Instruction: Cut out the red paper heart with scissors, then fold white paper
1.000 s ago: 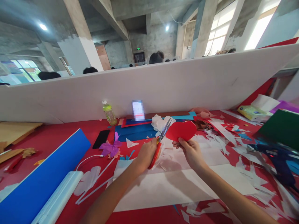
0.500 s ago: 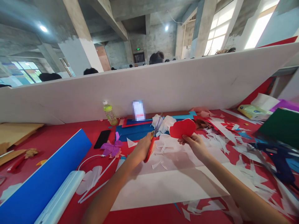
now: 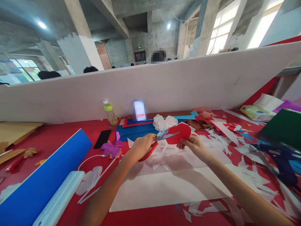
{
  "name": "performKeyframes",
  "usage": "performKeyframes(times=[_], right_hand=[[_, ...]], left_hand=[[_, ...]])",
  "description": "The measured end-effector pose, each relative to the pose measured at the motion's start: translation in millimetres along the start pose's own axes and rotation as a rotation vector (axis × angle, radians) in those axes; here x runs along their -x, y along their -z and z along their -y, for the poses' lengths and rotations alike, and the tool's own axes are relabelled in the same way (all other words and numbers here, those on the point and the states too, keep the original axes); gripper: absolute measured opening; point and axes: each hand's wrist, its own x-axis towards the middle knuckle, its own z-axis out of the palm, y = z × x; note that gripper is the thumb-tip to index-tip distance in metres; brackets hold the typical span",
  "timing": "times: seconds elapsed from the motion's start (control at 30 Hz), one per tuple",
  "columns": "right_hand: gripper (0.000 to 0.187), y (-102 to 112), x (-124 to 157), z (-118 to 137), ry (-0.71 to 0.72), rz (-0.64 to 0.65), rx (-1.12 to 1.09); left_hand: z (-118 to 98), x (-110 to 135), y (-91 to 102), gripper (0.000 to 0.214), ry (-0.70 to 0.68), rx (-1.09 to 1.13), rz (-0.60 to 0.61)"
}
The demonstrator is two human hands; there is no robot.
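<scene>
My left hand is closed round the red handles of a pair of scissors. The blades point right and reach into the edge of a rounded red paper shape. My right hand pinches that red shape from below and holds it just above the table. Both hands hover over a large white sheet strewn with small white snippets.
A white partition closes the far side of the red table. A green bottle, a black phone, a purple paper flower, blue sheets and a blue board lie left; scraps, a dark glue gun and green card right.
The scissors have swung from pointing upward to lying nearly level, their blades now entering the red shape. Both hands and the red paper have shifted slightly away from me.
</scene>
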Motion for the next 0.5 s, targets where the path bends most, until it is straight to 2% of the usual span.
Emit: performKeyframes(times=[0.3,0.5], right_hand=[[0.034,2.3,-0.9,-2.8,0.033,0.043,0.028],[0.033,6.2,-0.4,-7.6,0.026,0.021,0.051]], left_hand=[[6.0,-1.2,-1.7,0.029,-0.008,-0.036,0.057],[7.8,2.7,-1.3,0.029,-0.002,-0.040,0.094]])
